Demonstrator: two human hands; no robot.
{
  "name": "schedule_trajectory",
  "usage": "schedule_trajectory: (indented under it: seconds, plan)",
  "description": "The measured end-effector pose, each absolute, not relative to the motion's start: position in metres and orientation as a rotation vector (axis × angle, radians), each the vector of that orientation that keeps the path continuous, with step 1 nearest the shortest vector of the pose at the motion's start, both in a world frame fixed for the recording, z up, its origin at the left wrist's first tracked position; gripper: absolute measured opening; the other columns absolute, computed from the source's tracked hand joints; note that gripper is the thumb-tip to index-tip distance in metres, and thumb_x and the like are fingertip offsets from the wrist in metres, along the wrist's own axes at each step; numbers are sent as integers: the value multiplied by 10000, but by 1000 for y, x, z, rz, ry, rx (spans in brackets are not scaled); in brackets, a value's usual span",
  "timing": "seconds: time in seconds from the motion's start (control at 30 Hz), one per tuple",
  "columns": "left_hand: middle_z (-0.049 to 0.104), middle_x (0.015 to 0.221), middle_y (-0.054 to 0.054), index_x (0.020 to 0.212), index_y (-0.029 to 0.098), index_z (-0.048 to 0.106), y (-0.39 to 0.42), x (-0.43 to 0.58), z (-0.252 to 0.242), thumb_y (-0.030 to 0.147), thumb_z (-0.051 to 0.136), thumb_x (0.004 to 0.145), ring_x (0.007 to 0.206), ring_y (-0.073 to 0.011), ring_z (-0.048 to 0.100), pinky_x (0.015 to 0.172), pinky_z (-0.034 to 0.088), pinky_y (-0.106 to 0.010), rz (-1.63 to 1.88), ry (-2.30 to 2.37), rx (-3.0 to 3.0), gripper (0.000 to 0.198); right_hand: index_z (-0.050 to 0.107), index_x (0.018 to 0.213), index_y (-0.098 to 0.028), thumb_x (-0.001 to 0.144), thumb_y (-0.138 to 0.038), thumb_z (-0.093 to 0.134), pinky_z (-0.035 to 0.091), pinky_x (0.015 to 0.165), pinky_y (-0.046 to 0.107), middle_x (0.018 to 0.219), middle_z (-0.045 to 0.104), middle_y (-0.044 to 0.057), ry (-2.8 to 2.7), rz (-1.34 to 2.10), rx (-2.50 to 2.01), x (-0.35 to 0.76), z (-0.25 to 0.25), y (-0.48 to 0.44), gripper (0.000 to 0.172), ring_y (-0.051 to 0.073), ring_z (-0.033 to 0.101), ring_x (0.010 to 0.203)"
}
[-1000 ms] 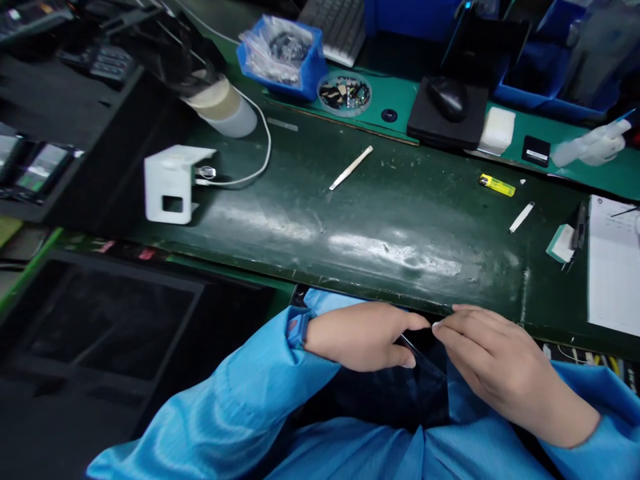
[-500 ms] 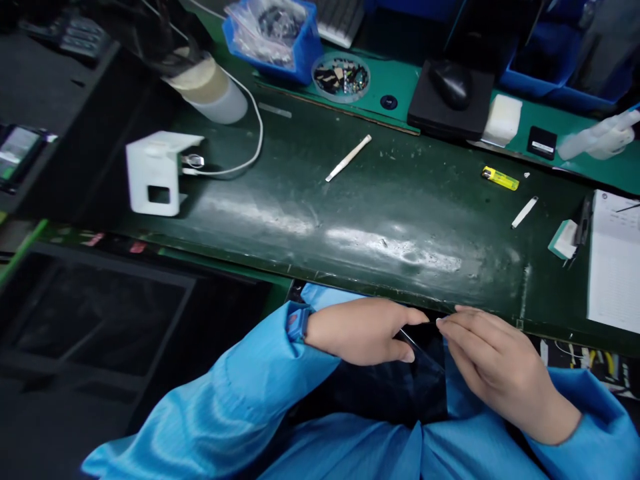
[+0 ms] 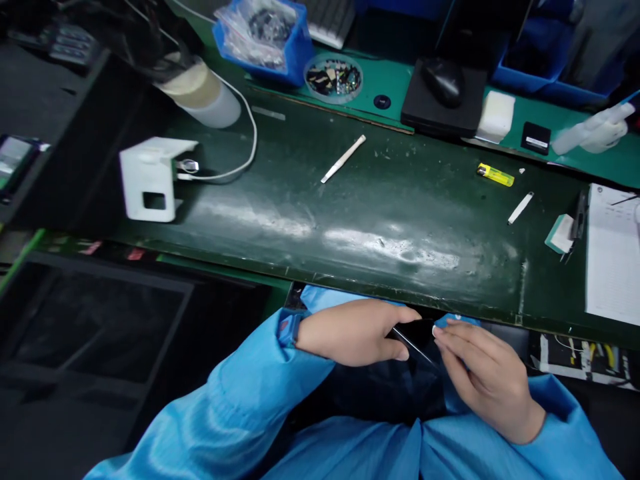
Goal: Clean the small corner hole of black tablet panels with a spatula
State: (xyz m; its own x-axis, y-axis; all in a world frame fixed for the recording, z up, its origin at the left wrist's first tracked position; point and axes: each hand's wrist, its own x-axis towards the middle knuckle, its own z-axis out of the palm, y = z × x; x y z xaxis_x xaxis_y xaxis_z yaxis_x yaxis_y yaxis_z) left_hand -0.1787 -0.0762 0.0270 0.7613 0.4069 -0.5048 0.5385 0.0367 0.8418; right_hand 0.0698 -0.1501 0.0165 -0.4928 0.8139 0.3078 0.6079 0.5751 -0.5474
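Observation:
Low in front of my body, my left hand [image 3: 357,333] grips a thin black slab with a glossy face and a bright edge, like a phone [image 3: 416,335]. Its thumb and fingers clasp the left end. My right hand [image 3: 493,377] is at the slab's right end, thumb and fingertips pressed together. A small pale spot shows at those fingertips; whether it is a nail or a held bit, I cannot tell. Dark cloth lies below the slab, and its lower side is hidden.
On the green bench [image 3: 280,193] lie a pale stick tool [image 3: 343,159], a yellow lighter [image 3: 495,175], a small white strip [image 3: 521,208] and a paper sheet [image 3: 613,260]. A white stand [image 3: 147,177] with a cable stands left. Behind are a blue bin [image 3: 295,57] and a round dish [image 3: 333,79].
My right hand has lowered and tilted a little at the slab's end, and more of the slab's dark face and edge shows. My left hand keeps its grip. The view has shifted slightly.

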Motion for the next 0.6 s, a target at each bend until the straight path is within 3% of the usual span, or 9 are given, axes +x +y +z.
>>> schedule_trajectory:
  seconds: [0.13, 0.37, 0.6]
  plan:
    - [790, 1037, 1, 1232, 268, 681, -75, -178, 31, 263, 707, 907, 919, -227, 731, 742, 468, -285, -128, 782, 1596, 326, 687, 1257, -201, 938, -23, 662, 655, 938, 393, 1071, 779, 68, -2189, 495, -1167, 62, 13, -153, 366, 202, 750, 1023]
    - [766, 983, 18, 1169, 258, 685, -80, -179, 33, 270, 702, 909, 889, -210, 722, 733, 465, -273, -114, 782, 1615, 261, 712, 1161, -186, 964, -67, 642, 657, 891, 373, 1076, 782, 74, -2268, 514, -1128, 58, 24, -135, 241, 197, 750, 974]
    - [793, 1045, -1, 1214, 261, 692, -82, -181, 27, 249, 713, 898, 927, -224, 736, 759, 484, -281, -79, 776, 1566, 317, 720, 1217, -201, 929, -28, 665, 652, 893, 349, 1045, 777, 63, -2100, 576, -1196, 61, 13, -156, 340, 200, 757, 1000]
